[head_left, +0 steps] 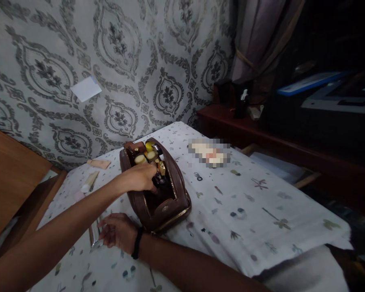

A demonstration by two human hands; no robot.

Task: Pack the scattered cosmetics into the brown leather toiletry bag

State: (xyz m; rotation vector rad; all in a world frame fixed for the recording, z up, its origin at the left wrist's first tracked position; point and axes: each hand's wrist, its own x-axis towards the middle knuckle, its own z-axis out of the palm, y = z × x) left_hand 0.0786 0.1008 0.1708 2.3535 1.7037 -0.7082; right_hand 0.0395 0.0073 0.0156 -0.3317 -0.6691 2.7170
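Observation:
A brown zippered bag (174, 170) lies with its top gaping on the patterned sheet. My left hand (141, 177) reaches into it, fingers bent down and partly hidden inside, beside a gold faceted cap (161, 167). Several jars and bottles crowd the bag's far end, among them a yellow-lidded one (149, 146) and a pale round lid (140, 159). Below my left forearm, my right hand (118, 232), with a black band at the wrist, has its curled fingers at a shiny silver tube (94, 234) on the sheet. The forearm covers the tube's far end.
Left of the bag lie a peach tube (99, 164) and a cream tube with a white cap (90, 181). A blurred-out pale object (209, 153) rests right of the bag. Dark red furniture (231, 121) with an open drawer borders the right; a wooden board (15, 174) stands left.

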